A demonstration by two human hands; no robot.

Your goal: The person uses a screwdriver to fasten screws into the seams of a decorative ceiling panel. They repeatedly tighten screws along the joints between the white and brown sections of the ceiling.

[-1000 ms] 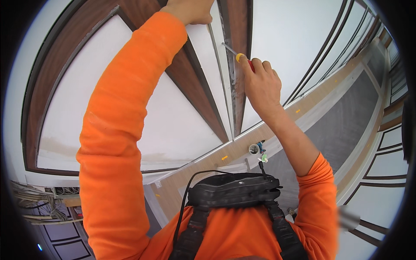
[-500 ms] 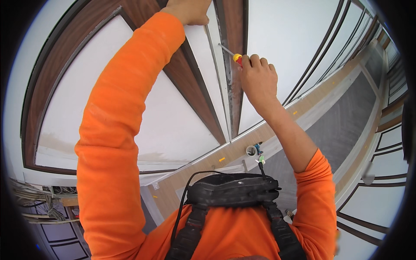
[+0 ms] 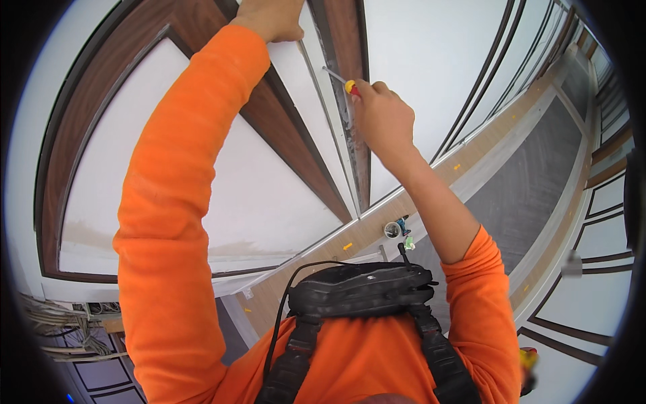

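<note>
Up at the top, my left hand (image 3: 269, 19) rests against the white strip (image 3: 306, 81) between dark wood frames; its thumb shows, but the other fingertips are cut off or hidden. My right hand (image 3: 382, 121) is closed round a red and yellow screwdriver (image 3: 351, 89), whose metal shaft angles up-left to the narrow edge beside the right-hand wood frame (image 3: 356, 155). The screwdriver's tip is at that edge, below my left hand. A black bag (image 3: 356, 289) is strapped across my chest.
Below the panels runs a wooden ledge (image 3: 282, 279) beside grey flooring (image 3: 511, 188). A white cup (image 3: 391, 230) and a blue drill (image 3: 403, 225) stand below my right hand. Bundled cables (image 3: 81, 323) hang at lower left. A blurred red-yellow object (image 3: 528, 363) shows at lower right.
The panels and both hands have shifted left in the view. My right hand has turned, its fingers more tucked round the screwdriver handle, with the shaft still at the same edge.
</note>
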